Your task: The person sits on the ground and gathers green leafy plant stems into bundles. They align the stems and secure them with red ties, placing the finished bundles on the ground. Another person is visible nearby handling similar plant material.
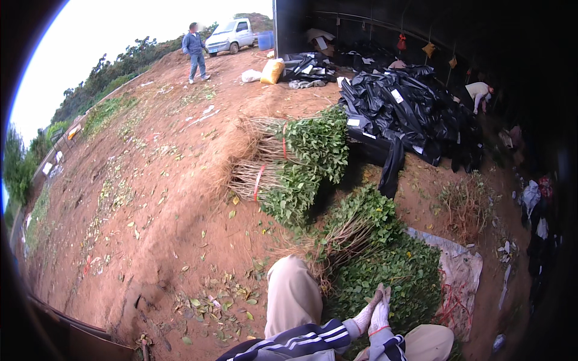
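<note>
My left hand (366,312) and my right hand (380,311), both in pale knitted work gloves, lie side by side, fingertips together, over a heap of leafy green seedlings (406,275) between my knees. Which sleeve belongs to which hand is hard to tell, and so is whether the fingers hold a stem. Just beyond them a loose bunch of bare-stemmed seedlings (356,232) rests on the heap, its roots towards my knee. Farther off lie tied seedling bundles with red bands (258,182) and long brown roots.
Black plastic bags (397,104) with white labels are piled beyond the bundles. A dirty sheet (460,270) with red strings (451,307) lies at the right, near another seedling bunch (467,203). One person (195,52) stands by a white truck (230,36); another (478,94) bends at the right.
</note>
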Tool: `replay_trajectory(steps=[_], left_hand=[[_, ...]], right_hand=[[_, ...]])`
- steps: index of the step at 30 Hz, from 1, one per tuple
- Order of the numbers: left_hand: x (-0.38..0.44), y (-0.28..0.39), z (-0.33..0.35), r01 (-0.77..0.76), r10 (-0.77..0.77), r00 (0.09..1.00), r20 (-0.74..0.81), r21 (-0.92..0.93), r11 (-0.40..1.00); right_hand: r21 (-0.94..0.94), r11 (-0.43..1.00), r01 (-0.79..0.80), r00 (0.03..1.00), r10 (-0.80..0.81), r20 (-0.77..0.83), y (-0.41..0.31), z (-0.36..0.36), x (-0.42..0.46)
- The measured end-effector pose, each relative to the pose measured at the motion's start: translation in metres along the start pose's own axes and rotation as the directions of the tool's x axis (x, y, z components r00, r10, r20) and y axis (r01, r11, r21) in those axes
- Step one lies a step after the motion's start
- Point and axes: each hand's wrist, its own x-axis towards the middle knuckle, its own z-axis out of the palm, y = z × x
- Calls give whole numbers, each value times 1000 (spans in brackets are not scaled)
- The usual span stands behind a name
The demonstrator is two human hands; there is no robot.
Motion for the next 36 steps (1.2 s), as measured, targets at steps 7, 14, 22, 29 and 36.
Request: replay_trajectory(steps=[7, 14, 22, 29, 36], left_hand=[[4, -30, -17, 159, -191, 980, 62, 343, 926], [17, -42, -38, 7, -57, 994, 98, 455, 890], [12, -14, -18, -5, 5, 1000, -6, 7, 1000], [-1, -44, -10, 342, -348, 938, -2, 193, 920], [0, -45, -20, 245, -359, 907, 219, 418, 875]], right_hand=[[-153, 988, -35, 994, 18, -112, -48, -21, -2], [-154, 983, -99, 992, 84, -95, -28, -33, 1], [-171, 984, 39, 999, -43, -22, 27, -38, 19], [-424, 880, 213, 952, -286, -114, -31, -59, 27], [-108, 973, -203, 881, 134, -453, -61, -114, 28]])
